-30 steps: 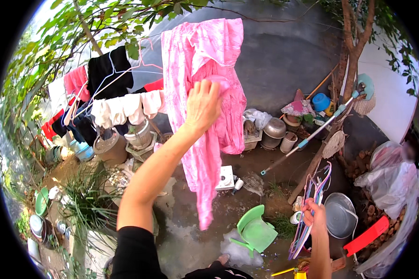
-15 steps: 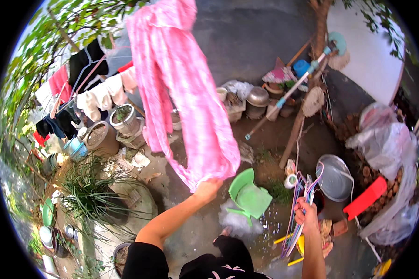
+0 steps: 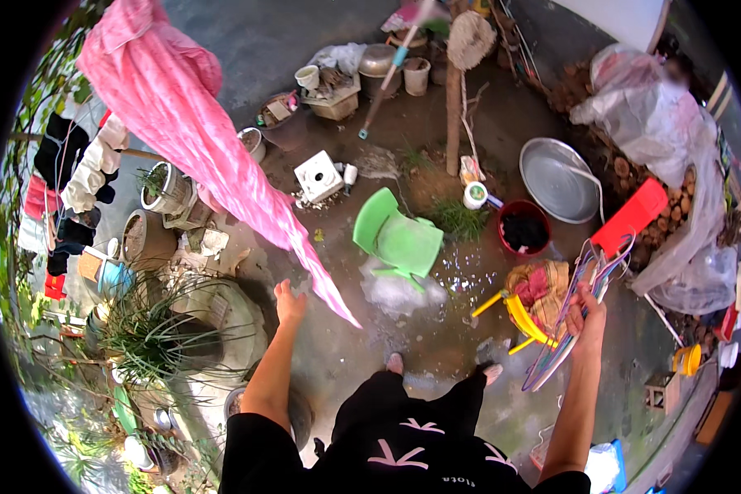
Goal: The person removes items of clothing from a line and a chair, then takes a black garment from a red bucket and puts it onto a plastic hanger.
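Observation:
A long pink cloth [image 3: 189,115] hangs slantwise from the upper left, its lower end narrowing to a point near the middle of the yard. Just left of that tip is my left hand [image 3: 290,305], raised and apart from the cloth, with its fingers loosely parted and nothing in them. On the right, my right hand [image 3: 586,319] is closed round a bundle of thin coloured clothes hangers [image 3: 561,350]. Beneath the hangers stands a small yellow-framed chair [image 3: 528,317] with patterned cloth on its seat.
A green child's chair [image 3: 399,239] stands ahead on wet, sudsy ground. Beyond it are a red bucket [image 3: 524,226] with dark contents and a metal basin [image 3: 558,179]. Other laundry [image 3: 95,165] hangs at left, above potted plants [image 3: 165,188]. A pole [image 3: 384,86] leans near a tree trunk.
My left hand has come off the pink cloth and moved left and up; the cloth's lower end now hangs loose. The hangers have shifted right and lower. My view has swung right and down.

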### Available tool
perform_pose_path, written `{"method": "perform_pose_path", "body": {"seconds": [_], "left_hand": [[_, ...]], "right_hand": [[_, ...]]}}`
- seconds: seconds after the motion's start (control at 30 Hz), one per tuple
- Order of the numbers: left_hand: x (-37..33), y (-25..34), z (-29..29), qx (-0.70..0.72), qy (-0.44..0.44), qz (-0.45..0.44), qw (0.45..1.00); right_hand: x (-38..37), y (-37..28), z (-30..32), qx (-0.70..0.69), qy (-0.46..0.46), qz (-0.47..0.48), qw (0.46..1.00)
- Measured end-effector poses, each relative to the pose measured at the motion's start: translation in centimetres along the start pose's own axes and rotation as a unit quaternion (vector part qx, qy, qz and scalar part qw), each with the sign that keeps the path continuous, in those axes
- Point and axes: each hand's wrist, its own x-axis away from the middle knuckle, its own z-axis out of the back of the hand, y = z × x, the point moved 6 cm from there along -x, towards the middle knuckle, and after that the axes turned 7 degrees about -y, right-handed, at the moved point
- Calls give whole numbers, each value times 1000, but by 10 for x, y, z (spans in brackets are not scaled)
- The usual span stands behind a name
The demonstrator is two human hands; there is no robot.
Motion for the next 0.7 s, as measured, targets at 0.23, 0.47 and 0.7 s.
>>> {"method": "perform_pose_path", "body": {"seconds": [0.23,0.47,0.7], "left_hand": [[80,-6,-159,-160,-296,35,941],[205,197,-320,40,-480,-169,860],[261,314,-385,39,-538,-241,807]], "right_hand": [[0,-1,115,11,99,-35,994],[5,9,233,25,217,-76,973],[0,34,291,-75,218,-19,973]]}}
